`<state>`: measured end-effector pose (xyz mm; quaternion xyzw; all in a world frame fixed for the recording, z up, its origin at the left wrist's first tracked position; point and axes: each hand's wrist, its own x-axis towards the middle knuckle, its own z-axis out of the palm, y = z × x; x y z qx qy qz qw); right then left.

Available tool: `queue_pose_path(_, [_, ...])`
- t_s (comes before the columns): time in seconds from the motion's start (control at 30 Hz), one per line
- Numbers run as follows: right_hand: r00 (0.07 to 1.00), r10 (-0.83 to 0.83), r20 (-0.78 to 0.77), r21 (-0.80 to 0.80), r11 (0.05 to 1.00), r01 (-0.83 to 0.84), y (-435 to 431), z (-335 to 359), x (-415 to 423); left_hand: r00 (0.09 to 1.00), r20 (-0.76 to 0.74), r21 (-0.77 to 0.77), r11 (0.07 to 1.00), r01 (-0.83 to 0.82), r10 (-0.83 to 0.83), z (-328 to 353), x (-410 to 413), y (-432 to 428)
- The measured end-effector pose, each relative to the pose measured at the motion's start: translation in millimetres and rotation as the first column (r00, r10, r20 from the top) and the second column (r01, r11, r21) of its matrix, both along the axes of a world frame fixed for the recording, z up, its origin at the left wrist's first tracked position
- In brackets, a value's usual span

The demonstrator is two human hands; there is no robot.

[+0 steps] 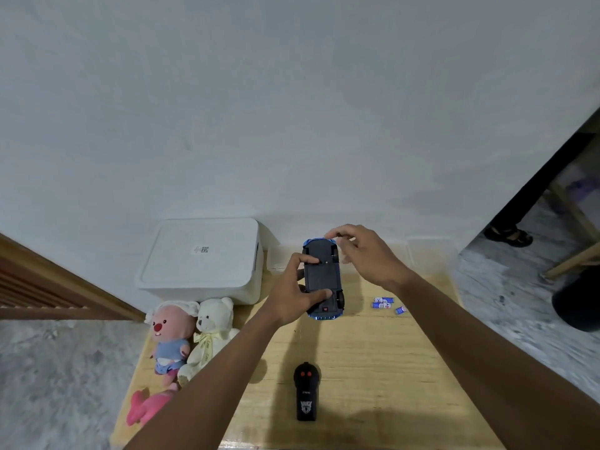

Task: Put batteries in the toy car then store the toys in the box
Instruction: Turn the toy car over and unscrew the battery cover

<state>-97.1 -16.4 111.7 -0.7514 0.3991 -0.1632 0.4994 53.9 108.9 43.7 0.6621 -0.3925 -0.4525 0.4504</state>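
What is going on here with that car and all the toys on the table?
A person holds a blue car upside down above the table. The left hand grips its near end, and the right hand has its fingers at the far end, seemingly working on the underside. The batteries lie loose on the table, not yet in. The remote and plush toys are out too, and the box has its lid on.

i see the blue toy car (pixel 321 276) belly-up, batteries (pixel 383 303) loose to its right, plush toys (pixel 209 323) by the closed white box (pixel 201 258).
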Motion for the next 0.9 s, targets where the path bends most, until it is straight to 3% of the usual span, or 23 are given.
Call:
queue_pose_path(0.23, [0.939,-0.212,0.271,-0.067,0.969,0.238,4.0,-2.2,1.0,1.000,0.007,0.013,1.000,0.000,-0.001,2.1,3.3,-5.2])
queue_pose_path(0.9, [0.961,-0.126,0.248,-0.268,0.944,0.193,14.3,-16.3,3.9,0.999,0.031,0.044,0.999,-0.017,0.015,4.1,3.8,-6.8])
